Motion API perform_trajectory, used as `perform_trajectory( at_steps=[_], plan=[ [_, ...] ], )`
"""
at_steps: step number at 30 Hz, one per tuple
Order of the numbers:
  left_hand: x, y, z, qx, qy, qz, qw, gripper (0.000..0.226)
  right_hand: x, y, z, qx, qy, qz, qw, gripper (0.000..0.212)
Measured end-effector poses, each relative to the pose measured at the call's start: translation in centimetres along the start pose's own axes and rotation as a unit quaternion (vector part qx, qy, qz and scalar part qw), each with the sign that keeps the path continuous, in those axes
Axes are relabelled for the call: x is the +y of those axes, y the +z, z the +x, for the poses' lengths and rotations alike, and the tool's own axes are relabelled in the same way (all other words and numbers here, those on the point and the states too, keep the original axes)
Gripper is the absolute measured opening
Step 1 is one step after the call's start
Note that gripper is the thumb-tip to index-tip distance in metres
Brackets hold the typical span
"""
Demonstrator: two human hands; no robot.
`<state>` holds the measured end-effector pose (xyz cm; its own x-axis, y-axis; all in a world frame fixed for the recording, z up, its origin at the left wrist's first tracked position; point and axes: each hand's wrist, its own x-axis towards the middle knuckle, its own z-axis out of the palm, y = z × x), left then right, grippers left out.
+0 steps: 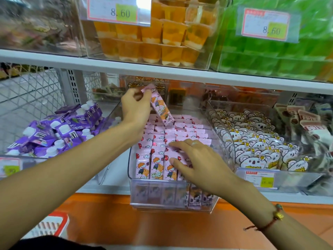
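A clear plastic bin (173,195) on the lower shelf is packed with rows of pink snack packets (158,141) printed with a cartoon child. My left hand (135,107) pinches one pink packet (161,109) by its top end and holds it up above the back of the bin, hanging at a tilt. My right hand (196,161) lies flat with spread, straight fingers on the front rows of packets, pressing on them. A ring shows on one finger and a red cord bracelet on that wrist.
Left of the bin lie purple pouches with white caps (59,127). To the right stands a bin of white koala packets (255,143). The shelf above (162,69) carries orange jelly cups (153,38) and green packs (288,56). A red-rimmed basket (48,226) sits low left.
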<state>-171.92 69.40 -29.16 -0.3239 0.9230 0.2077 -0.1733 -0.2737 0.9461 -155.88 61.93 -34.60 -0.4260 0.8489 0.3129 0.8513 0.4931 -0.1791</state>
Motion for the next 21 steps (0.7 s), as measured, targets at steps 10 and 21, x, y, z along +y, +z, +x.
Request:
perform_trajectory(
  at_steps=[10, 21],
  plan=[
    [0.2, -3.3, -6.7, -0.087, 0.045, 0.021, 0.995, 0.016, -2.5, -1.2, 0.6, 0.081, 0.084, 0.350, 0.929, 0.050],
    [-1.8, -3.7, -7.2, -0.230, 0.141, 0.179, 0.946, 0.036, -2.3, -1.3, 1.4, 0.066, 0.217, 0.617, 0.754, 0.012]
  ],
)
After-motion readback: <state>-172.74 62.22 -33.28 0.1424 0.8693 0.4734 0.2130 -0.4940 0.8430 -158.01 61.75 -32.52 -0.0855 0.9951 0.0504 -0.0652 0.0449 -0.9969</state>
